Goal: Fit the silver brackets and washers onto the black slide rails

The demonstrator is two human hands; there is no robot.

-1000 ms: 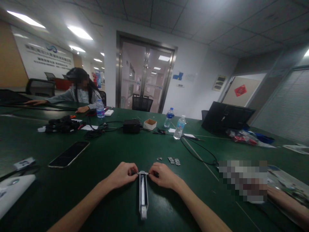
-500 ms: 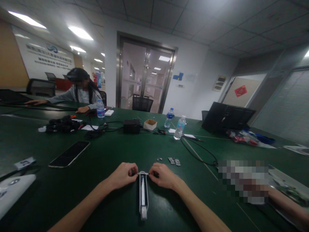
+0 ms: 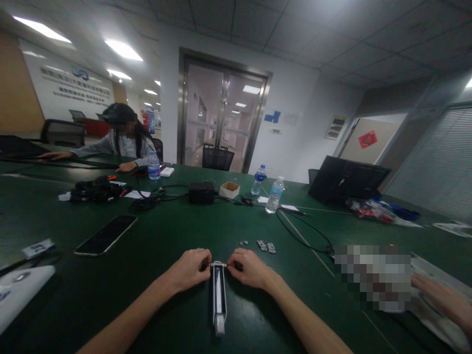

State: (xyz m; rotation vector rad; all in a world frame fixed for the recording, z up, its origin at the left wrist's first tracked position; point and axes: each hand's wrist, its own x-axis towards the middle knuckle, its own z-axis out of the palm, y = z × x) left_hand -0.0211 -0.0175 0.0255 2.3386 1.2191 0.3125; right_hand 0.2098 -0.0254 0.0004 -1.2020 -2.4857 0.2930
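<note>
Head view, and both bare hands meet at the middle of the green surface (image 3: 177, 226), right at the far end of a long, narrow metal frame (image 3: 219, 297); it lies lengthwise, pointing away from the wearer, with a thin rod (image 3: 219, 265) running across its far end; the left hand (image 3: 190, 269) has its fingers closed in a pinch on the rod's left end, and the right hand (image 3: 248, 268) matches it, fingers pinched on the right end, the frame squarely between them!

Just beyond the right hand sit some tiny metal rings (image 3: 243, 242), and near them, a little to the right, flat metal plates (image 3: 266, 246); over on the left a phone (image 3: 106, 236) lies face up, its screen dark, well apart from the left hand; farther back comes a row with a black box (image 3: 201, 192), a small open carton (image 3: 227, 193) and two water bottles, the nearer one (image 3: 274, 195) clear with a blue label; at the far right another person's hand (image 3: 437, 292) shows beside a blurred-out patch, whatever lies there impossible to tell.
</note>
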